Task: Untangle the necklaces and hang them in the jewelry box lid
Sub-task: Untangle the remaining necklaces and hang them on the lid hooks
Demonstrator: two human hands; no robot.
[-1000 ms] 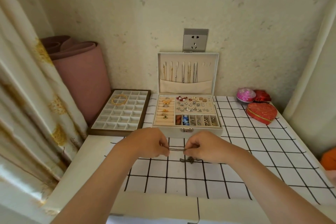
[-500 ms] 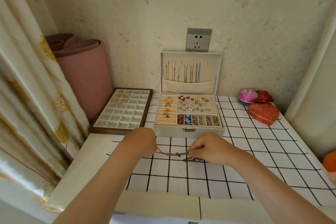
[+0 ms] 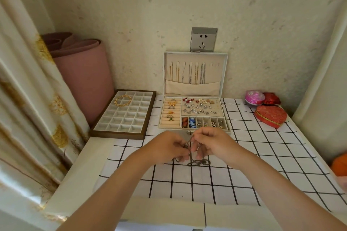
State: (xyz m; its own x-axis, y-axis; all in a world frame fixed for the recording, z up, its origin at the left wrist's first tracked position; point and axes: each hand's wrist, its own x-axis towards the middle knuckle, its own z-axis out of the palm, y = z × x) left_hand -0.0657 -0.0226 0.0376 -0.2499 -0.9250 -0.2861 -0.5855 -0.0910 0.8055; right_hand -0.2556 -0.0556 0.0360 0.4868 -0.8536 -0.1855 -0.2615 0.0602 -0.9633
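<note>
Several necklaces [image 3: 190, 73] already hung in the jewelry box lid [image 3: 195, 54], upper centre, two right-hand hooks [image 3: 214, 64] seemingly free; one dark chain [image 3: 197, 162] outstanding, lower centre, pinched by left hand [image 3: 167, 146] and right hand [image 3: 212, 142], slack heaped on checked cloth [image 3: 262, 155], apparently tangled.

Left to right: compartment tray [image 3: 124, 120], jewelry box [image 3: 193, 88], heart tin [image 3: 270, 116].

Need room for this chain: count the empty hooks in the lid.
2: both at the right end of the lid, one hook beside the last hung necklace, the other right of it. None hidden.
</note>
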